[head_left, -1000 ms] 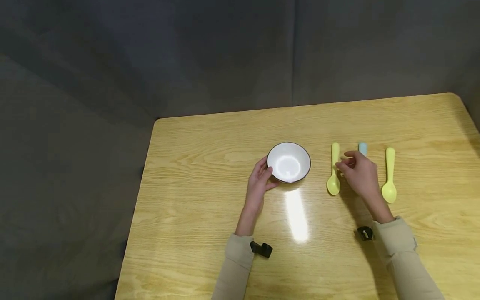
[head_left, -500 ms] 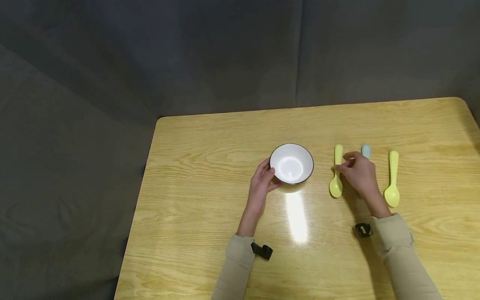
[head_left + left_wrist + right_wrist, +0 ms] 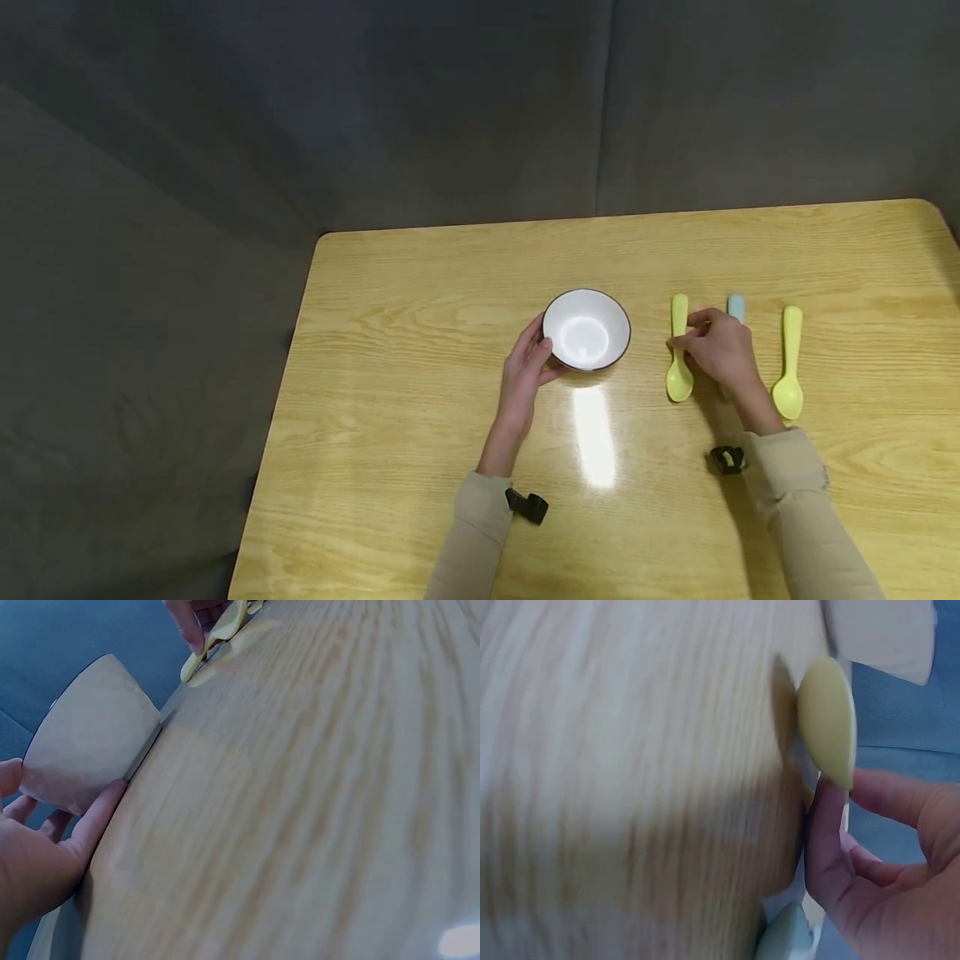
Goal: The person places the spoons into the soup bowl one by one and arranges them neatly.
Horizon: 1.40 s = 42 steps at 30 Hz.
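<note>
In the head view my left hand (image 3: 519, 375) holds the left side of a white bowl (image 3: 587, 333) with a dark rim, thumb at the rim. From the left wrist, the bowl's pale outer wall (image 3: 90, 739) shows, fingers around its side and base. My right hand (image 3: 723, 352) pinches the leftmost yellow spoon (image 3: 679, 384) by its handle between thumb and fingers. The right wrist view shows that spoon's rounded underside (image 3: 827, 720) close over the table. Just right of it lies a light blue spoon (image 3: 736, 307), mostly hidden beneath my right hand.
A second yellow spoon (image 3: 788, 396) lies to the right of my right hand. Everything rests on a wooden table (image 3: 390, 358) with rounded far corners. Dark cloth (image 3: 450, 117) hangs behind the table and on its left side.
My right thumb and fingers have closed on the leftmost yellow spoon's handle. My left hand stays on the bowl. The whole head view has shifted slightly.
</note>
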Available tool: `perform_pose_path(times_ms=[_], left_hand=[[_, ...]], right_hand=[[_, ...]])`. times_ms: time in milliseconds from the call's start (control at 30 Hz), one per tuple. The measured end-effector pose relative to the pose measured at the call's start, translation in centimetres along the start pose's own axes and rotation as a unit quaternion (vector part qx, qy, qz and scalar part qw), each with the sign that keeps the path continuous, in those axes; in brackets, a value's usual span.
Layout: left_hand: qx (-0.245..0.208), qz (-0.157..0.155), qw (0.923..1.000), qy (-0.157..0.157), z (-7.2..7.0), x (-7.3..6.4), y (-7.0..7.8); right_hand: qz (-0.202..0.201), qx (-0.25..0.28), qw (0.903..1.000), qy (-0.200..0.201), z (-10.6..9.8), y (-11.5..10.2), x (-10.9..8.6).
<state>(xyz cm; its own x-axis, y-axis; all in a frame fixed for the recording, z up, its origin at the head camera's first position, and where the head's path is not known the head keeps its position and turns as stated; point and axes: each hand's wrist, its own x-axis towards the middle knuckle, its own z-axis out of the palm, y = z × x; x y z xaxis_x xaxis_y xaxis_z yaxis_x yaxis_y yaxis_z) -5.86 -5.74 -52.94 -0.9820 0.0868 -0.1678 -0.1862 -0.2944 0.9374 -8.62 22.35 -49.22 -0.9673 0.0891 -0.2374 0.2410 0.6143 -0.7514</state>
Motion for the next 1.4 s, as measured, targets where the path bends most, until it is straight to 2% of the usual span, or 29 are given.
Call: perform_pose_path(times_ms=[100,200,300,367,433,533,633,800,1000,1067,1267,1400], left_hand=[[0.002,0.000,1.0000,-0.004,0.0,0.0,0.4],[0.009,-0.010,0.9999,-0.002,-0.1,-0.1,0.9],[0.013,-0.020,0.9997,0.004,-0.2,-0.2,1.2],[0.014,-0.020,0.9997,0.006,-0.2,-0.2,1.2],[0.014,-0.014,0.9998,0.007,-0.1,-0.1,1.2],[0.009,-0.004,0.9999,0.011,-0.1,0.0,0.9],[0.004,-0.004,0.9999,0.010,-0.1,0.0,0.5],[0.006,-0.001,1.0000,0.006,-0.2,-0.2,0.1],[0.009,0.014,0.9999,0.005,-0.3,0.0,0.0],[0.006,0.013,0.9999,0.006,-0.3,0.0,0.0],[0.011,0.007,0.9999,0.003,-0.2,-0.1,-0.1],[0.009,0.011,0.9999,0.005,-0.1,0.0,0.0]], right_hand=[[0.024,0.064,0.9976,-0.011,-0.2,-0.1,-0.3],[0.051,0.135,0.9894,-0.019,-0.6,-0.5,-0.8],[0.055,0.200,0.9780,-0.016,-1.1,-1.1,-1.3],[0.050,0.270,0.9616,-0.010,-1.4,-1.7,-1.4],[0.040,0.336,0.9410,-0.005,-1.7,-2.3,-1.5],[0.024,0.407,0.9130,0.006,-1.9,-3.3,-1.7],[0.020,0.430,0.9026,0.016,-2.0,-4.0,-2.0],[0.014,0.449,0.8929,0.029,-1.8,-4.8,-2.1],[0.000,0.482,0.8751,0.039,-0.9,-6.0,-1.9],[-0.005,0.488,0.8719,0.041,-0.4,-6.4,-1.9],[-0.008,0.496,0.8670,0.046,1.0,-7.2,-1.8],[-0.002,0.484,0.8735,0.050,1.7,-7.5,-1.5]])
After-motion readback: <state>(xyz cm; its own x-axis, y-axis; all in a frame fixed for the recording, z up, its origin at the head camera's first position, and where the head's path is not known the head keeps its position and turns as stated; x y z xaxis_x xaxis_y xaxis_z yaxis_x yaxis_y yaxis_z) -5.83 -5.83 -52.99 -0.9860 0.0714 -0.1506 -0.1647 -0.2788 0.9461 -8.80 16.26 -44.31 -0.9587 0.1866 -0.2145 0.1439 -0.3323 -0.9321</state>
